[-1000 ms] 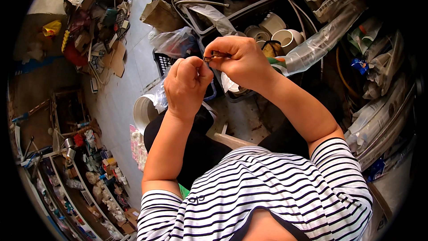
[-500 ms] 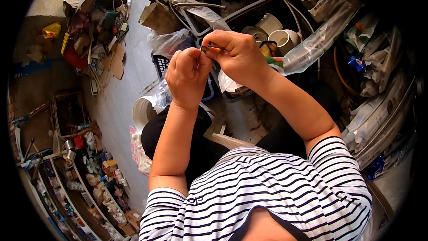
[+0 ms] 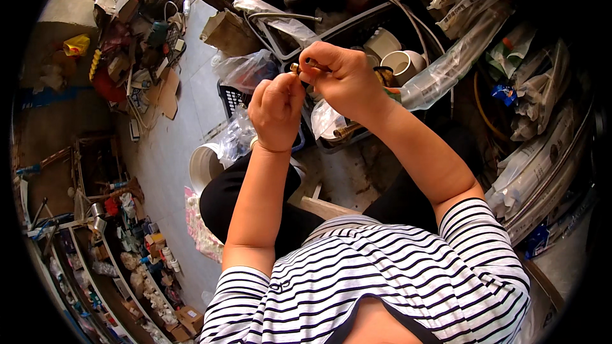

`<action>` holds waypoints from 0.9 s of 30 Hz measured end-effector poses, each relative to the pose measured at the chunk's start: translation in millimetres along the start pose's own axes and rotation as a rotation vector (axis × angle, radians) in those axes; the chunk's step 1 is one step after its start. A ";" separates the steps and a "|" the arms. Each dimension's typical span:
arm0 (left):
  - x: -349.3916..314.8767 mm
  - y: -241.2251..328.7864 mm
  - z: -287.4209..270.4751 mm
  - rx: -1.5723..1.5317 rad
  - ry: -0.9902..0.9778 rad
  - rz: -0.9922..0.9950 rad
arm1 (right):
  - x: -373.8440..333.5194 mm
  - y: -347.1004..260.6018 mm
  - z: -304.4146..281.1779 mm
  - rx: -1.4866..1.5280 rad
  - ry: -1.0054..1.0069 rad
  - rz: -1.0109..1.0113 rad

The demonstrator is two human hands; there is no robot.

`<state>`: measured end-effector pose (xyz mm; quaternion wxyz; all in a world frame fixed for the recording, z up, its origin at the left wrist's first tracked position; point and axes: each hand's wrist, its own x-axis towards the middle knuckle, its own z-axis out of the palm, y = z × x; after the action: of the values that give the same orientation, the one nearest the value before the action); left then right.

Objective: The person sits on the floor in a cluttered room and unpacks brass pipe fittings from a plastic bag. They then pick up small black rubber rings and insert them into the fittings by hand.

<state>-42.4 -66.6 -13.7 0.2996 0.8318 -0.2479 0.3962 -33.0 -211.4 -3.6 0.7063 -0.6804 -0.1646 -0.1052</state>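
Note:
My hands meet above the crates, fingertips close together. My left hand (image 3: pixel 278 113) is closed in a pinch, and a small brass-coloured metal piece (image 3: pixel 294 67) shows at its fingertips. My right hand (image 3: pixel 349 83) is closed too, thumb against forefinger, around a small dark piece with a round end (image 3: pixel 310 62). Both parts are too small for me to name their kind. Whether they touch each other is hidden by the fingers. Just below my right hand, a brass-coloured tube-like part (image 3: pixel 346 130) lies at the rim of a dark container.
A black crate (image 3: pixel 231 97) and clear plastic bags (image 3: pixel 245 71) lie beyond my left hand. White pipe fittings (image 3: pixel 403 64) sit behind my right. A white bucket (image 3: pixel 203 164) stands on the grey floor; long plastic-wrapped lengths (image 3: pixel 440 67) lean at right. Shelves of small parts (image 3: pixel 137 274) stand at left.
My left hand has shifted slightly to the right and down, its fingertips drawing a little apart from my right hand's. More of the brass-coloured piece and the dark piece shows now.

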 end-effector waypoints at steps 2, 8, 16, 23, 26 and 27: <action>-3.5 5.4 -1.9 -0.073 0.017 -0.113 | 1.5 -3.0 -2.1 0.036 0.000 0.039; -3.8 23.3 2.6 -0.938 0.085 -0.838 | 0.7 -13.6 -11.9 -0.003 -0.084 0.045; -10.7 11.3 0.8 -1.478 -0.031 -0.839 | -1.5 -14.1 -16.7 0.019 -0.090 0.058; -8.8 9.2 -2.4 -1.597 -0.065 -0.737 | 0.5 -25.3 -23.8 0.017 -0.204 -0.044; -9.4 6.0 -3.4 -1.521 -0.201 -0.703 | -0.1 -27.0 -26.3 0.014 -0.224 -0.065; -8.0 8.9 -6.1 -1.513 -0.206 -0.760 | -0.2 -28.2 -27.1 0.021 -0.236 -0.059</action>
<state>-55.8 -67.2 -14.4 0.8632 0.4662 -0.1759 -0.0810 -41.3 -239.9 22.0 0.6858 -0.6754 -0.2676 -0.0432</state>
